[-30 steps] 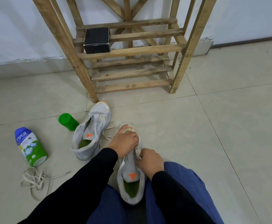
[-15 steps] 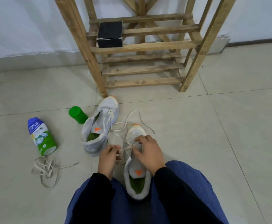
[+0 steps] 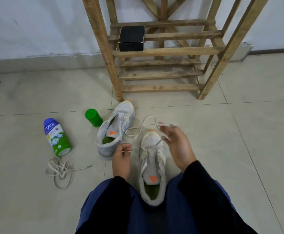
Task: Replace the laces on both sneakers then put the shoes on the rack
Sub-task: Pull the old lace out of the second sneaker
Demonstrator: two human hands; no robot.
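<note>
blue trouser legs (image 3: pixel 114 205) and my black sleeves (image 3: pixel 203 188) fill the nearest edge, and between my knees one white sneaker (image 3: pixel 152 168) stands upright on the tiled floor (image 3: pixel 230 141), heel toward me, toe pointing at the rack, with its orange tongue tab and green insole showing. my left hand (image 3: pixel 121 159) sits just left of it, thumb and forefinger curled together, pinching one thin end of the cream lace (image 3: pixel 149 117). my right hand (image 3: pixel 176 146) is raised over the toe, fingers bent and nipping the other strand, which runs down to the lowest eyelets; the rest of the lace loops loosely on the tile in front of the toe. just beyond my left hand lies the second sneaker (image 3: pixel 115 130), with empty eyelets, angled with its orange-tipped toe almost against the rack's front left leg. to the left, a loose lace (image 3: pixel 60 171) is heaped in a tangle on the floor, and above it a nycil powder bottle (image 3: pixel 56 137) lies on its side, with a green cap (image 3: pixel 94 117) lying near the second sneaker. farther back stands the wooden slatted rack (image 3: pixel 163 51), a small black box (image 3: pixel 131 38) on its middle shelf at the left, against the white wall (image 3: pixel 36 27).
</note>
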